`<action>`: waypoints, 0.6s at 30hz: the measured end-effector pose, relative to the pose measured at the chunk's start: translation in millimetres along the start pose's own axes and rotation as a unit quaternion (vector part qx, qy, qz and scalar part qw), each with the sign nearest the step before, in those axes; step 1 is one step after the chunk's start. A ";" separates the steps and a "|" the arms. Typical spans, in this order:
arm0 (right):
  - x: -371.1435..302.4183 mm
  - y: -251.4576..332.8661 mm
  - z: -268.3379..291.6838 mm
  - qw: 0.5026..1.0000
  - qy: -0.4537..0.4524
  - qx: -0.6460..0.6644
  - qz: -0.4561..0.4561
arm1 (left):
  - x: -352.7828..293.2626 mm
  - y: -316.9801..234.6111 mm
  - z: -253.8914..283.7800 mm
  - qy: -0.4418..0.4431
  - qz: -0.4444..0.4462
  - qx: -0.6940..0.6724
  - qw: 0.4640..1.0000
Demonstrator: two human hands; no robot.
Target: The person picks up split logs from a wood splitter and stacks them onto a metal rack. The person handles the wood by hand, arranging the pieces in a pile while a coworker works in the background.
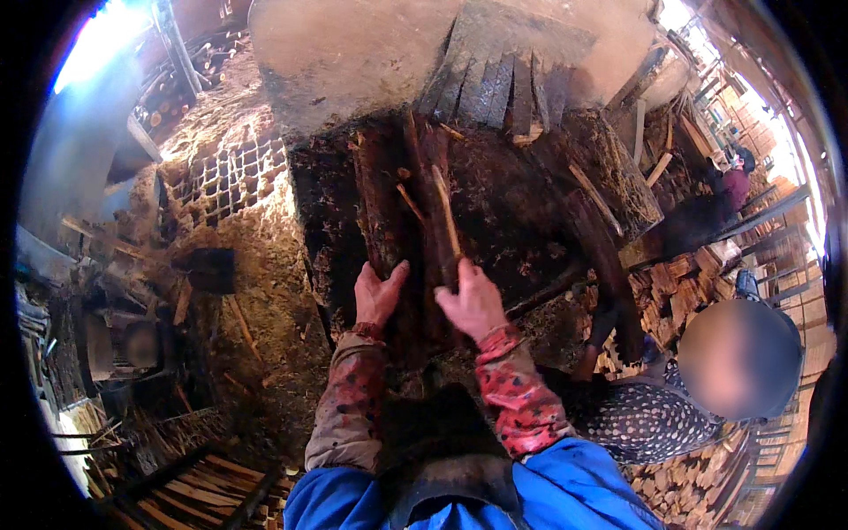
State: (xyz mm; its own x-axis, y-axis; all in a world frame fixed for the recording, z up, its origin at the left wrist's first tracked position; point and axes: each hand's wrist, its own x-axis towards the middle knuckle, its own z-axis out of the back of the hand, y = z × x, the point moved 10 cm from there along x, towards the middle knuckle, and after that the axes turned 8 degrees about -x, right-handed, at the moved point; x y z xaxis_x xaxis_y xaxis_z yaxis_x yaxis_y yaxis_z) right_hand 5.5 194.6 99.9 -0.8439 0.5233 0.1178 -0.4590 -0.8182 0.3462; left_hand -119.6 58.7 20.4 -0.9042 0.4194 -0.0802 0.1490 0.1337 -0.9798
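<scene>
Two long, dark, bark-covered pieces of wood lie side by side in front of me on a dark, dirty bench top (327, 203). My left hand (378, 296) grips the near end of the left log (378, 199), thumb on its right side and fingers on its left. Around the near part of the right log (435, 231) closes my right hand (475, 300), slightly blurred. A pale split strip (446, 208) runs along that log up to my right fingers. At the far end, dark hanging flaps (503, 93) stand beyond the bench, right of the logs.
Sawdust and a grid (234, 179) lie left of the bench. A person in a dotted top (645, 415) is close on my right, near another dark log (601, 252). Split wood (680, 287) is piled behind. Slats (199, 490) lie at lower left.
</scene>
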 end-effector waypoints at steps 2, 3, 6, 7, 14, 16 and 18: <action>-11.5 24.7 -9.8 0.999 -0.005 0.013 0.044 | 1.0 1.4 5.7 -0.047 0.030 -0.013 0.998; -18.0 34.7 -9.3 0.995 -0.036 -0.039 0.084 | 1.0 2.4 5.4 -0.067 0.045 -0.022 0.997; -28.5 31.0 -11.1 0.993 -0.059 -0.010 0.101 | 8.7 0.3 -0.8 -0.050 0.025 0.010 0.998; -30.5 32.8 -10.4 0.991 -0.058 0.036 0.115 | 23.2 50.4 33.4 -0.116 -0.005 0.053 0.992; -79.0 -132.6 -52.2 0.971 0.149 0.032 -0.186 | 29.0 24.2 -3.4 -0.041 0.030 0.061 0.997; -80.2 -131.2 -69.5 0.965 0.135 0.182 -0.135 | 30.5 24.5 -7.0 -0.038 0.033 0.071 0.996; -76.4 -126.9 -73.4 0.945 0.121 0.284 -0.107 | 31.4 23.1 -8.3 -0.039 0.035 0.081 0.995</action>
State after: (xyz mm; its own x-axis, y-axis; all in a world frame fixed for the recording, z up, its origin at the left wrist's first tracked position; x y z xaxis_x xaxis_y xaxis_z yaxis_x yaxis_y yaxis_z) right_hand 107.8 240.9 -21.3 -0.8187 0.5364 -0.2051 -0.4623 -0.4038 0.7894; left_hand -141.2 82.4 -3.2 -0.9236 0.3501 -0.1564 0.1512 -0.0423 -0.9876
